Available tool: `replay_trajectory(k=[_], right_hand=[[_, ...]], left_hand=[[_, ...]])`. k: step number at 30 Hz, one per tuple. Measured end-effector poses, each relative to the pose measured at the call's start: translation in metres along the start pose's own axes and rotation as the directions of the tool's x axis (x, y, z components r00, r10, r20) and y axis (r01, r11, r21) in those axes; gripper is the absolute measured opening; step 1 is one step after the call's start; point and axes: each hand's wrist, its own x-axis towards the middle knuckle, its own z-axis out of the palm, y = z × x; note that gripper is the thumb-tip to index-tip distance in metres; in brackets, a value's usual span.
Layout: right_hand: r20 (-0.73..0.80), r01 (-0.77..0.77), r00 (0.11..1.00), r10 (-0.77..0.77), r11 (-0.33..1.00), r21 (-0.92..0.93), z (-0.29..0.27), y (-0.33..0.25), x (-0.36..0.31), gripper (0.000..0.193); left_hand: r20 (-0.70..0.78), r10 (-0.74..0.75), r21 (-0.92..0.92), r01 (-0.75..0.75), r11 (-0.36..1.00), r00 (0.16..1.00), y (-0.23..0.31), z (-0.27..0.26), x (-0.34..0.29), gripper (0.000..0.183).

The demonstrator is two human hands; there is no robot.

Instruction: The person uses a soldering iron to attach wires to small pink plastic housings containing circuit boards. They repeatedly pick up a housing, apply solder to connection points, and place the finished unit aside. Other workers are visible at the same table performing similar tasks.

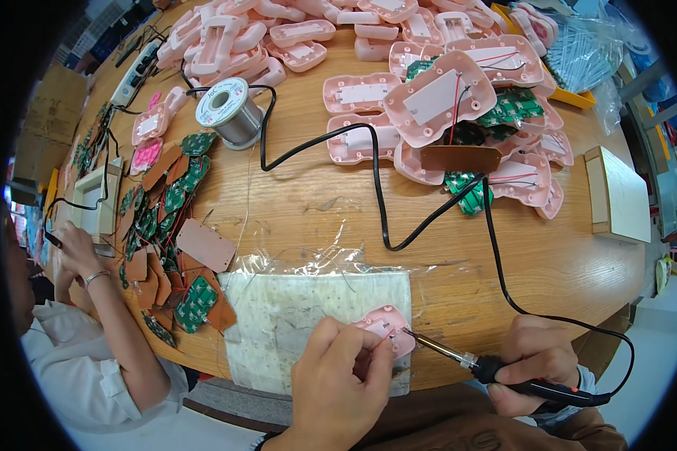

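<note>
My right hand (535,359) is closed round the black handle of a soldering iron (445,351). The iron's metal tip points left and meets the edge of a small pink plastic shell (399,319), which lies on a pale, stained cloth mat (267,331). Over the lower left of that shell, my left hand (338,379) pinches with thumb and fingers. A short thin red wire (389,336) shows at those fingertips; how much of it they hold is partly hidden. Some small metal parts sit inside the shell.
A black cable (380,203) winds across the table. Green circuit boards (197,301) are heaped left of the mat, below a solder spool (237,116). Pink shells (440,98) pile up behind. A wooden box (617,195) stands right. A co-worker's arm (120,331) works at left.
</note>
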Motion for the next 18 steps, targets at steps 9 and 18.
replay_trajectory(k=[9, 18], right_hand=[[-0.040, -0.020, 0.999, 0.020, 1.000, -0.001, 0.002, 0.000, 0.002, 0.028], [0.016, 0.007, 1.000, -0.007, 1.000, -0.009, 0.008, 0.002, 0.012, 0.031]], left_hand=[[0.007, 0.032, -0.037, -0.032, 0.999, 0.999, 0.002, -0.004, 0.003, 0.007], [0.106, -0.021, 0.087, 0.012, 0.996, 0.994, 0.008, -0.007, 0.012, 0.011]])
